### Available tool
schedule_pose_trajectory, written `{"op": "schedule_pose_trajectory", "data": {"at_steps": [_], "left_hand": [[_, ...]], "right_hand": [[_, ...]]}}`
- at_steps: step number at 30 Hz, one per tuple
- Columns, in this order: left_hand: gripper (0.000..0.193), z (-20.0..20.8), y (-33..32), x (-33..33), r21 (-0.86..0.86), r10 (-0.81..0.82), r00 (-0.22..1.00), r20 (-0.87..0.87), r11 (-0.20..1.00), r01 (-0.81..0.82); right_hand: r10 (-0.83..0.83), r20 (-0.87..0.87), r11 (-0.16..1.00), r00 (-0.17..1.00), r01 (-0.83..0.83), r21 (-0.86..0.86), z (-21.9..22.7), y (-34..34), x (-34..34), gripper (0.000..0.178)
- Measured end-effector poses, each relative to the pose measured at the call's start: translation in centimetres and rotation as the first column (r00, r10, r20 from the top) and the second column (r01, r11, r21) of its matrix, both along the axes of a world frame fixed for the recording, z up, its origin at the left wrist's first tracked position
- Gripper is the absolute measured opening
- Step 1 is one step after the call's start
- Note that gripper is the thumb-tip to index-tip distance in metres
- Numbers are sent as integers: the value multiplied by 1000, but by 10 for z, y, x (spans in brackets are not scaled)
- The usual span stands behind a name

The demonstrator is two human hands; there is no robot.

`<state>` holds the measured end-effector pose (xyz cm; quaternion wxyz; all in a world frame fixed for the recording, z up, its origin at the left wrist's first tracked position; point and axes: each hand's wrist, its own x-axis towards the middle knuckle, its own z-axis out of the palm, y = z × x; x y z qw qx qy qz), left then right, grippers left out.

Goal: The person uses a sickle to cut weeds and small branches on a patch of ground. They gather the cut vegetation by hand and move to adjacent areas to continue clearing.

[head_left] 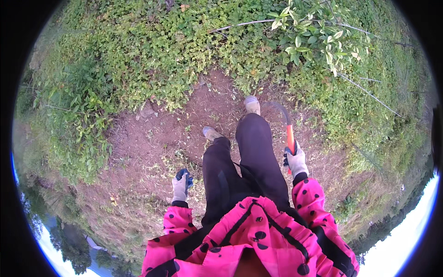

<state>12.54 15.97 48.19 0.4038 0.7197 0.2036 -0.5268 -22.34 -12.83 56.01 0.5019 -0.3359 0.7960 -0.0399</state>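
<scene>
One hand, my left hand (182,183), is curled, how tightly I can't tell; my right hand (296,160) grips the sickle (289,131), tip near my shoe (252,105). I'm probably carrying it; reaching the greenery (203,51) calls for stretching forward.

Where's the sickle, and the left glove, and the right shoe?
Sickle (290,133): head view, upper part of its orange handle.
Left glove (179,188): head view, its pale back.
Right shoe (252,105): head view, its top.

Your left arm (178,219) hangs beside you, and your left hand (182,185) is curled up like a fist. Your right arm (308,196) reaches a little farther in front, and your right hand (297,160) grips tight.
</scene>
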Motion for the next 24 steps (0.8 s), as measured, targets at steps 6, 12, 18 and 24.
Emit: {"op": "schedule_pose_trajectory", "data": {"at_steps": [6,12,18,24], "left_hand": [[21,-10,-80,-1,-26,-13,999,49,1000,15],[22,-12,-217,-11,-142,-41,983,177,988,66],[33,-82,-449,-12,-270,-359,850,387,837,476],[46,-167,-592,34,167,-418,125,900,593,787]], "right_hand": [[127,34,990,991,-129,64,-36,-82,15,56],[491,-29,865,870,-492,-99,-103,-169,16,62],[-323,368,945,872,276,174,-94,-249,56,12],[-48,537,995,842,-5,97,-186,-275,49,21]]}}
